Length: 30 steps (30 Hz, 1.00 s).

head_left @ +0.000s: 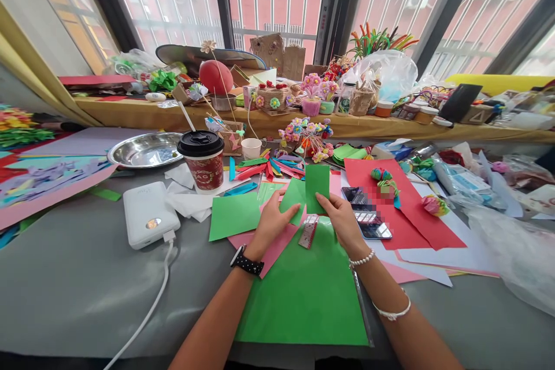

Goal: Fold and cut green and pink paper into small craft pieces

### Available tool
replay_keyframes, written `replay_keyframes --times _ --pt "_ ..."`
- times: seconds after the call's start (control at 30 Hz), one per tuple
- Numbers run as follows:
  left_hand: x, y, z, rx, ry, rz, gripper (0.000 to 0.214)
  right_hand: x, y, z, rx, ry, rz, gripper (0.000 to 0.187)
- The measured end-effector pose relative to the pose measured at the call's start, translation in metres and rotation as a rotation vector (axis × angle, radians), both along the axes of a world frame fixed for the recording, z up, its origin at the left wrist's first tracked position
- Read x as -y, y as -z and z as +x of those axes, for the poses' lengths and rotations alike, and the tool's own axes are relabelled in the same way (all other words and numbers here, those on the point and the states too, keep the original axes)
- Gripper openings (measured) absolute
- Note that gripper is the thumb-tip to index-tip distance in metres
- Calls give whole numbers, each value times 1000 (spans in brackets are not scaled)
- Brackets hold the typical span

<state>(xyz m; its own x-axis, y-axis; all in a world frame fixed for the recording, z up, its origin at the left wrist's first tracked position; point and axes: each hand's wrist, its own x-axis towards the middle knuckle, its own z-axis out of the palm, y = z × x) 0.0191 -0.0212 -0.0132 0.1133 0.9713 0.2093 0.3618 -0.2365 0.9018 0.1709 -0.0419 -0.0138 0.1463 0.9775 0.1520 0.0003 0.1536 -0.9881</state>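
The right hand (342,218) pinches the lower edge of a small green paper rectangle (317,185) and holds it upright. The left hand (272,219) grasps a second green piece (291,195), which touches the rectangle on its left side. Directly under the grip lies a large green sheet (303,295), with a small ruler (309,231) between the two hands. A phone (368,215) lies just to the right of the grip, and a paper cup (203,161) stands further to the left.
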Motion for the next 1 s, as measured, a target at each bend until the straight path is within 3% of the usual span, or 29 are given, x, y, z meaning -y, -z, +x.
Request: replay_keyframes --times 0.17,0.27,0.33,0.43,0.5,0.7,1.0 --pt "-1 3 2 -92 0 52 46 -1 2 -1 7 22 -17 36" --pt "1 0 2 -18 -40 167 36 0 2 -2 -20 -1 -54 39" --pt "3 -4 3 91 13 181 29 1 2 -3 -28 -29 -70 39" --pt "6 -8 3 238 129 53 26 3 -1 -5 -4 -93 -86 38" --pt "6 -9 2 284 133 -14 25 3 -3 -5 38 -112 -84 36" --pt "4 -10 1 328 174 -220 25 2 -8 0 41 -40 -33 30" --pt "5 -13 2 377 186 -288 25 1 -7 2 -67 -24 -21 27"
